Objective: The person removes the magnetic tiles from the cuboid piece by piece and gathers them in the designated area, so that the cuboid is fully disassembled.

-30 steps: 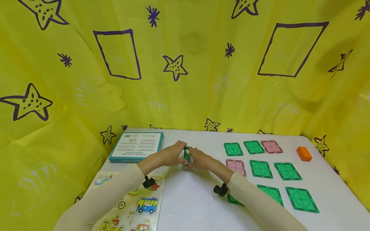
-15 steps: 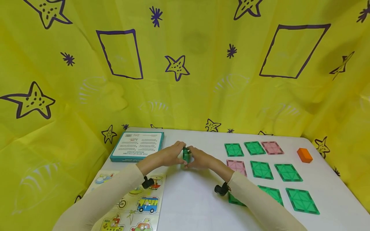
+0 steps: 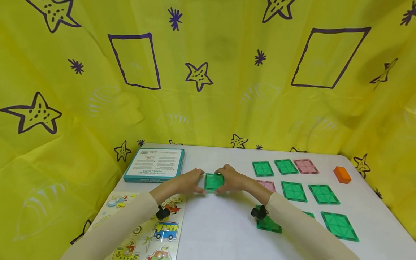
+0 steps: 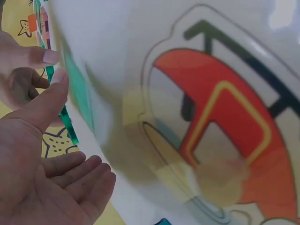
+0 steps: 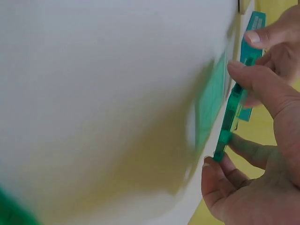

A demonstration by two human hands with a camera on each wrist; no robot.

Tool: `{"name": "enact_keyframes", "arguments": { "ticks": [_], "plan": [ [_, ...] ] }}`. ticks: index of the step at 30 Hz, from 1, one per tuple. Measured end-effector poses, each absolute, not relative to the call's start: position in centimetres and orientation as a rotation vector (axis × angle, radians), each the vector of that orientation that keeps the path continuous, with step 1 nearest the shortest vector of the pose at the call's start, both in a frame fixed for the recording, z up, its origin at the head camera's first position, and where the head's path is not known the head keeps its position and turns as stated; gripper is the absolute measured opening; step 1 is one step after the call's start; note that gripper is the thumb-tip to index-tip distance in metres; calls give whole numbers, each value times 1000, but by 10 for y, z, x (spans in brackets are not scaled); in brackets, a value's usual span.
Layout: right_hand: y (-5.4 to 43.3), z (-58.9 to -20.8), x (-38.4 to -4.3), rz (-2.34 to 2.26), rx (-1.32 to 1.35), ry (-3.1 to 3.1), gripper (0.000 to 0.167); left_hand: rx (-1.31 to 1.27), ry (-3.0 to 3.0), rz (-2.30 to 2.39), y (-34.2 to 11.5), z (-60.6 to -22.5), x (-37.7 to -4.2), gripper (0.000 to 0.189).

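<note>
A translucent green square magnetic tile (image 3: 213, 182) is held just above the white table, near its middle. My right hand (image 3: 232, 179) pinches it by the right side, thumb and fingers at its edges. In the right wrist view, the tile (image 5: 228, 119) appears edge-on between the thumb and fingers of the right hand (image 5: 262, 154). My left hand (image 3: 188, 183) is at the tile's left side with thumb and fingers spread. The left wrist view shows the left hand's (image 4: 51, 173) fingers extended and gripping nothing; whether its thumb touches the tile I cannot tell.
Several green tiles (image 3: 294, 191) and pink tiles (image 3: 306, 166) lie flat at the right, some partly under the right arm. An orange block (image 3: 342, 174) sits beyond them. At the left are a teal-edged box (image 3: 154, 165) and a vehicle puzzle board (image 3: 149, 231). A yellow curtain (image 3: 208, 108) surrounds the table.
The green tile has turned from nearly edge-on to showing its face. My left hand has let go of it and moved slightly left; the right hand has shifted right, still holding it.
</note>
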State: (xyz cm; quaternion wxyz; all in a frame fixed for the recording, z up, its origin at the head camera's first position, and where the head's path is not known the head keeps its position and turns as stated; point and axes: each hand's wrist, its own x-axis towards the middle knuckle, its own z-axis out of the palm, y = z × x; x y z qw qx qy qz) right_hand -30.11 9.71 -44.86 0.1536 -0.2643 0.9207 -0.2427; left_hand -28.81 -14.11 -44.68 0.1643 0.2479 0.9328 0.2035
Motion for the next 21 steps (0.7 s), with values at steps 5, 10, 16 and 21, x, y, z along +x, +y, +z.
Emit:
{"name": "enact_keyframes", "arguments": {
  "ticks": [5, 10, 16, 21],
  "plan": [
    [115, -446, -301, -683, -727, 2660, 76, 678, 2673, 430, -147, -452, -285, 88],
    [133, -449, -302, -679, -704, 2694, 81, 693, 2670, 388, -151, -455, -283, 85],
    [153, -456, -298, -720, -746, 2725, 84, 698, 2670, 384, -152, -457, -284, 84],
    [165, -454, -289, -733, -772, 2720, 78, 683, 2667, 387, -151, -457, -284, 84]
  ]
}}
